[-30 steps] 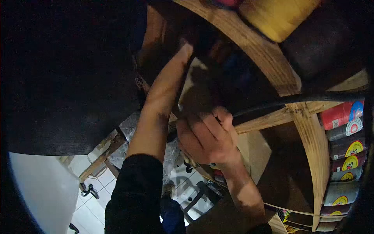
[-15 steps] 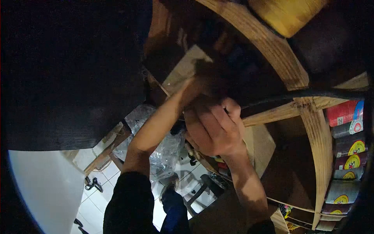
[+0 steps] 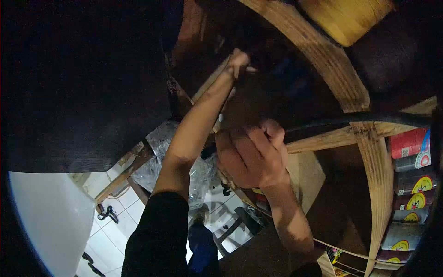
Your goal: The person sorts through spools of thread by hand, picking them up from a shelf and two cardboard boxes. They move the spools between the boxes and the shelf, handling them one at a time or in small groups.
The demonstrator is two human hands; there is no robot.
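Note:
My right hand [image 3: 253, 152] is closed, with the back of the hand and curled fingers toward me. A black cable [image 3: 332, 121] comes in from the right along the wooden frame [image 3: 364, 101] and meets this hand at the thumb. My left hand [image 3: 239, 61] reaches far up into the dark space beyond the right one, beside a light board [image 3: 210, 83]. Its fingers are dim and smeared, so I cannot tell whether it holds anything. Crumpled clear plastic [image 3: 200, 177] hangs below the left forearm.
Wooden shelving curves around the right side, holding several rolls with yellow labels [image 3: 416, 201] and a red one [image 3: 407, 144]. A yellow roll [image 3: 346, 21] sits at the top. Dark panel [image 3: 83, 92] fills the left. Below are a white surface [image 3: 50, 212] and tiled floor [image 3: 108, 242].
My left hand has moved up and away from the right hand, its arm stretched further into the dark space. The right hand stays closed in nearly the same spot.

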